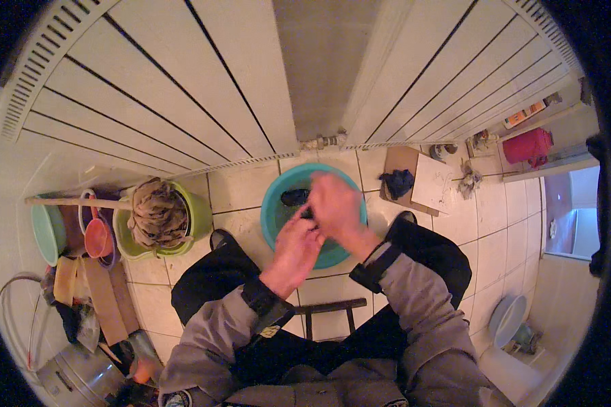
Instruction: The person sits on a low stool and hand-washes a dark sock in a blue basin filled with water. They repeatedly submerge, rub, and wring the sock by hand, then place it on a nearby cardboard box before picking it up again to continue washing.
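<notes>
Both my hands are together over a turquoise plastic basin (271,231) on the tiled floor between my feet. Around a small dark item (308,213), too hidden to name, my left hand (296,244) has its fingers bent. My right hand (336,206), blurred, lies against the same item from above and to the right. Another black object (294,197) rests in the basin, left of my right hand; its kind is unclear. The basin seems to hold liquid.
A mop (158,216) rests on a green bucket (199,208) at left. Cardboard (425,207) with a dark crumpled cloth (398,184) lies right of the basin. Panelled radiators (193,102) stand ahead. A dark stool (331,307) edge shows between my legs.
</notes>
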Demonstrator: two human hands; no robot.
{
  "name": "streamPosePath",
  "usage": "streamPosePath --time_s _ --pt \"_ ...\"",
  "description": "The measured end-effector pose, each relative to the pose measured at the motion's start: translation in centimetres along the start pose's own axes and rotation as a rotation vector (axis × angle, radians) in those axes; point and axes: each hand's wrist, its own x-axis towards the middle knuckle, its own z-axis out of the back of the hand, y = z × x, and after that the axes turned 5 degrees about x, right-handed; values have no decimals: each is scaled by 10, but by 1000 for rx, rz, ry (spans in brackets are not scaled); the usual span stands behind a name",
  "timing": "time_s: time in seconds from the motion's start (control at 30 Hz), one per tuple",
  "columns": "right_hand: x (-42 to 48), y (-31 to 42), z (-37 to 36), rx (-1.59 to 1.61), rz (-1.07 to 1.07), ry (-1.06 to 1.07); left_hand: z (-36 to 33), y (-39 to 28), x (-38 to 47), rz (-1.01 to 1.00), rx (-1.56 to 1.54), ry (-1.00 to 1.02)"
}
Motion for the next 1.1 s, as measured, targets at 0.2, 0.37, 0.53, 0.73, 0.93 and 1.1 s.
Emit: streamPosePath --time_s 0.2,0.37,0.53,0.73,0.93,1.1 --pt "-5 -2 -4 155 123 -42 7 -11 1 -104 -14 111" --pt "2 -48 4 353 -463 -118 14 -33 -3 -124 253 -72" --pt "12 -77 34 933 -676 255 18 -39 -4 -104 521 -77" --pt "24 -53 89 770 -556 820 17 -51 -11 -17 397 -33" --pt "22 -72 108 637 -531 812 16 -67 -12 -101 240 -26" --pt "19 -74 108 849 -599 558 18 -61 -9 -186 574 -43"
